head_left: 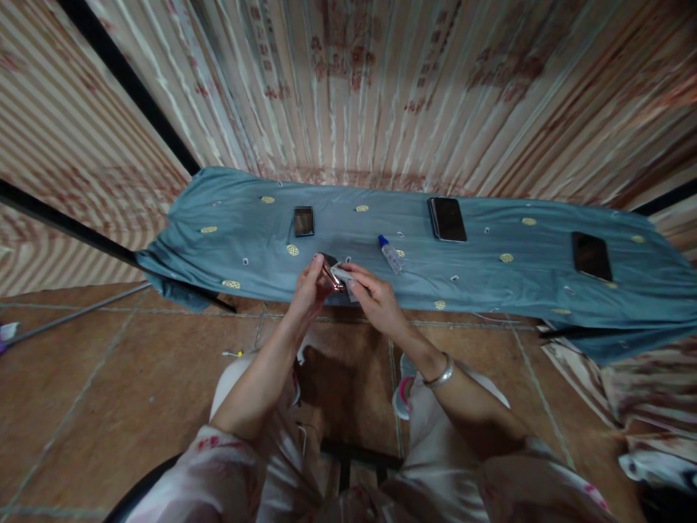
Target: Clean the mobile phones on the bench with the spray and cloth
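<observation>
My left hand is closed around what looks like a phone, with a shiny rose-gold edge and a dark face, held tilted over the front edge of the cloth-covered table. Pinched in my right hand is a pale, thin wipe, which touches the phone's edge. Part of the phone is hidden by the fingers and the wipe. Just beyond my right hand lies a clear bottle with a blue cap. A small dark square case sits behind my left hand.
A blue-green cloth with yellow prints covers the long narrow table. Farther right lie a dark phone-like stack and a black phone. Striped curtains hang behind. Black poles slant in at the left.
</observation>
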{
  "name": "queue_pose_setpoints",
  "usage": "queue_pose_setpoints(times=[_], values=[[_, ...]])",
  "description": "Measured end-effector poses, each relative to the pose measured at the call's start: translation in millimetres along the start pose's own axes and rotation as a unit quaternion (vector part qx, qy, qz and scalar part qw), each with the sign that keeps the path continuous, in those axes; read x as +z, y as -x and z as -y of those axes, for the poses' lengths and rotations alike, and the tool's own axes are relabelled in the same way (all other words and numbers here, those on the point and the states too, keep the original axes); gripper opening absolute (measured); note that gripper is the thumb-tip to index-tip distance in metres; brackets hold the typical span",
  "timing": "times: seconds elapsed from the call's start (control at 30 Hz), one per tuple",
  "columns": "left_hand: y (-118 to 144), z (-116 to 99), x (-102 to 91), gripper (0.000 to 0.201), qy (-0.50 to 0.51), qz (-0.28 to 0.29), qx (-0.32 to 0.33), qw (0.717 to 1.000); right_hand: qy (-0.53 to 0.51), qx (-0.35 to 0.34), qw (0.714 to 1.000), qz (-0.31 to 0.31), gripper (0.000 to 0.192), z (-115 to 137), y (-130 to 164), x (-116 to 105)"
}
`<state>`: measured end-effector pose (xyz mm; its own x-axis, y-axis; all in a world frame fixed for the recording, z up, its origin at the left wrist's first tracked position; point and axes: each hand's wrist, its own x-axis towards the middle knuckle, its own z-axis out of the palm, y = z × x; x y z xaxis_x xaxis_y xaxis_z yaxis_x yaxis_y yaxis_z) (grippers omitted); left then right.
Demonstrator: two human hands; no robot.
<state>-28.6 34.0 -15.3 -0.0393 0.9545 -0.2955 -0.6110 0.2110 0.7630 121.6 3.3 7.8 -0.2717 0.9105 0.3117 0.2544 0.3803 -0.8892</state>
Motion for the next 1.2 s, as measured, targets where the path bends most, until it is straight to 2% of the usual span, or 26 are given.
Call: queue_pose_setpoints(times=[0.13,0.27,0.4,0.63,0.77,0.87,1.03,1.2], values=[[4,-4,2.9,0.044,-0.003,-0.003,0.01,1.0,0.038,-0.002,0.999,-0.022,0.038,0,0,2],[5,-8,3.6,0.046,-0.002,-0.014,0.017,1.0,0.086,-0.039,0.996,-0.002,0.043,6,4,6],[6,-7,4.2,0.047,-0.007,-0.022,0.015,1.0,0.078,-0.033,0.996,0.016,0.047,5,4,10],[10,-10,4.7,0.044,-0.009,0.003,0.007,1.0,0.029,0.02,0.999,0.032,0.045,-6,-1,10],[7,-10,2.9,0.043,-0.003,-0.009,0.013,1.0,-0.015,0.103,0.994,0.022,0.046,-14,-3,10],[6,-11,1.5,0.041,-0.007,-0.014,0.019,1.0,-0.088,0.147,0.985,0.028,0.045,-18,-4,11],[7,-12,2.2,0.041,-0.006,-0.012,0.024,1.0,-0.182,0.177,0.967,0.008,0.046,-13,-7,11],[10,-13,3.6,0.04,-0.009,0.001,0.005,1.0,-0.16,0.179,0.97,-0.029,0.042,-15,-12,4]])
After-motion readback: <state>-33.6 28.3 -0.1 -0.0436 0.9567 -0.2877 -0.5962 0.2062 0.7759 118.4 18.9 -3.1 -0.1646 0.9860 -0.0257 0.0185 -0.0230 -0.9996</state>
